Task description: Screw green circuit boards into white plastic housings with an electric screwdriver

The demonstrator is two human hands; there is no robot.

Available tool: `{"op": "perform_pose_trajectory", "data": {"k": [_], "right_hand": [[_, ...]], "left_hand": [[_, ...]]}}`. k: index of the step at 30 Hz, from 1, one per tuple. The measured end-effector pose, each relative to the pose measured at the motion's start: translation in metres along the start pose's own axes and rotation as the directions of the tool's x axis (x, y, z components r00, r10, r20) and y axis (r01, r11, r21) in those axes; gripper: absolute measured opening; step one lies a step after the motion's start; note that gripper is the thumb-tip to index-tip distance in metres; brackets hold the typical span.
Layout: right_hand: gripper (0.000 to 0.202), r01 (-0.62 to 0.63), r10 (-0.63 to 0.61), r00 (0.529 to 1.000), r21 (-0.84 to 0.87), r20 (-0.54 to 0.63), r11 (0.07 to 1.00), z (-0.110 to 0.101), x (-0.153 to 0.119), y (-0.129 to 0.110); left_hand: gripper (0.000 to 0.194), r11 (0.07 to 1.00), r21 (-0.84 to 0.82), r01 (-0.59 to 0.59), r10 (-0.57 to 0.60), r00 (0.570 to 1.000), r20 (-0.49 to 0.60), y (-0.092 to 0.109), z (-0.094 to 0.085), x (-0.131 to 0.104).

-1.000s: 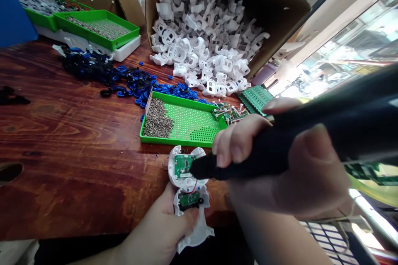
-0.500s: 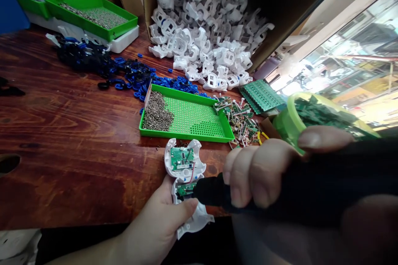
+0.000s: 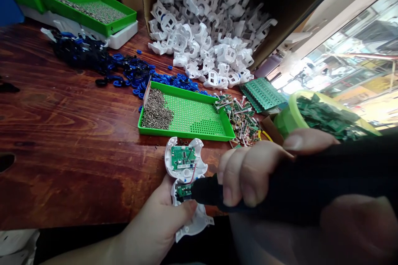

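My left hand [image 3: 161,211] is closed around an opened white plastic housing [image 3: 199,220] at the table's front edge, thumb across its lower half. A green circuit board [image 3: 182,156] sits in the upper half, and a smaller green board [image 3: 183,191] in the lower half. A thin red wire runs between the halves. My right hand [image 3: 248,169] grips a black power screwdriver [image 3: 298,174], held nearly level from the right. Its dark nose meets or covers the right part of the smaller board; the bit's tip is hidden.
Just beyond stands a green perforated tray [image 3: 192,109] with a heap of small screws [image 3: 155,109]. Blue and black parts [image 3: 124,68] lie behind it. White shells [image 3: 211,54] spill from a cardboard box [image 3: 280,16]. Small wired boards [image 3: 242,118] and a yellow-green tub [image 3: 284,118] are at right.
The screwdriver and right hand have shifted slightly left, its nose covering a bit more of the smaller board. The left hand keeps its hold on the housing. The whole view has shifted slightly.
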State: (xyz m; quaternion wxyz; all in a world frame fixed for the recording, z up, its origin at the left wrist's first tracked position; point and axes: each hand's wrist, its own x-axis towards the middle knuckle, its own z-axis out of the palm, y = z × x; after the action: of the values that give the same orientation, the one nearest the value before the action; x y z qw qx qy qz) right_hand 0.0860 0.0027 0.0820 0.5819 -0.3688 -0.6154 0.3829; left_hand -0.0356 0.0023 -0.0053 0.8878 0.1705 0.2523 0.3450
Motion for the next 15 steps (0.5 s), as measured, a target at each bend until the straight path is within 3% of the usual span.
{"op": "perform_pose_trajectory", "data": {"k": [5, 15], "right_hand": [[0.049, 0.026, -0.026, 1.000, 0.047, 0.009, 0.999, 0.008, -0.001, 0.003], [0.027, -0.001, 0.029, 0.990, 0.202, -0.136, 0.979, 0.015, -0.001, 0.016]], "left_hand": [[0.081, 1.000, -0.009, 0.013, -0.013, 0.998, 0.068, 0.002, 0.000, 0.001], [0.078, 0.998, 0.062, 0.033, -0.033, 0.999, 0.009, 0.005, 0.005, -0.003]]}}
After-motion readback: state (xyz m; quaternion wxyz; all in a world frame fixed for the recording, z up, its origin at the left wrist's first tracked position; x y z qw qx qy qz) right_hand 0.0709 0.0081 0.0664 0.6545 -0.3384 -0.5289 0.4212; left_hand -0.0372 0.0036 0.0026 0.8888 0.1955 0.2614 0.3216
